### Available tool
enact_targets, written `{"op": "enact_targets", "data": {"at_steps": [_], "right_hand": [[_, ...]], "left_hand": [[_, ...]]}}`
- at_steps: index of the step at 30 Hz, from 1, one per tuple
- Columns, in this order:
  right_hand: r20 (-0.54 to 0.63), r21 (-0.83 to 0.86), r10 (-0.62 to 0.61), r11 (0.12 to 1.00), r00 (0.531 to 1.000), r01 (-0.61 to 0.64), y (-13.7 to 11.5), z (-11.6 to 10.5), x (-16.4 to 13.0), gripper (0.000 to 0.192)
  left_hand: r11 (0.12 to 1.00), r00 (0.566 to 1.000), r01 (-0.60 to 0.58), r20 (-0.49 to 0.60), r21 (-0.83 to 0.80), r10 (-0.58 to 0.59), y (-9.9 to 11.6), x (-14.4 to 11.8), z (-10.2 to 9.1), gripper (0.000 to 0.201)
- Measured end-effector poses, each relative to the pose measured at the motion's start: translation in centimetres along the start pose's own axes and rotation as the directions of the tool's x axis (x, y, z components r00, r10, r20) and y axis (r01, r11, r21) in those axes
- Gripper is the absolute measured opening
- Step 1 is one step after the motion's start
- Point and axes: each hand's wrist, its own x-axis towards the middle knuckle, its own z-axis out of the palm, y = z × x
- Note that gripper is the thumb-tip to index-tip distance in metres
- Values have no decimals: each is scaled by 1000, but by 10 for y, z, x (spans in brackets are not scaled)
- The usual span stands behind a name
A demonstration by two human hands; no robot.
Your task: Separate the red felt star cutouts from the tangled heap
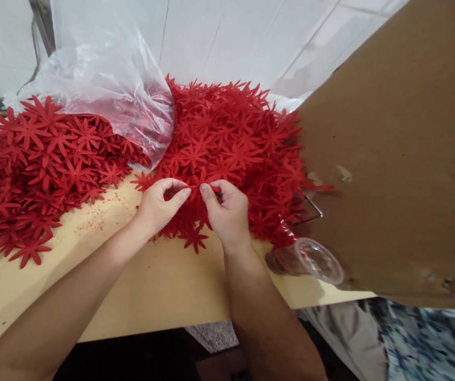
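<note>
Both hands meet at the front of a heap of red flower-shaped cut-outs (231, 132) with narrow petals. My left hand (160, 206) pinches thumb against forefinger on a thin red flower piece (194, 187). On the piece's other side, my right hand (228, 214) pinches it the same way, the two thumbs nearly touching. Most of the held piece is covered by the fingers or blends into the heap behind. To the left lies a second pile of red flower cut-outs (45, 164), partly under a clear plastic bag (108, 79).
A clear plastic cup (318, 259) lies tipped at the right, by a bent metal wire (314, 205). A large brown board (402, 143) stands along the right side. Red crumbs dot the pale tabletop (164, 291). White tiles (219, 37) line the back.
</note>
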Motion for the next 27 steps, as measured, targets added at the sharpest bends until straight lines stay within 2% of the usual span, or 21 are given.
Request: {"op": "enact_targets", "data": {"at_steps": [6,11,15,18,23,27], "right_hand": [[41,-1,-19,1000,999,19,-3,1,-1,37],[152,70,-32,997,988,21,-3,4,-3,35],[220,65,-62,997,973,49,-5,2,-3,34],[185,18,-95,995,978,93,-5,0,-2,37],[101,-77,-158,983,982,166,1,0,2,36],[9,-127,-126,984,992,126,10,-10,-1,38]], "left_hand": [[997,997,-71,2,11,71,0,-1,0,28],[999,999,-32,5,-5,32,0,1,1,9],[995,996,11,-89,-95,-19,6,6,-5,5],[984,986,9,-165,-181,-39,7,9,-10,7],[980,981,38,-181,-197,-74,5,10,-12,17],[954,937,136,-278,-268,-212,11,9,-24,15]]}}
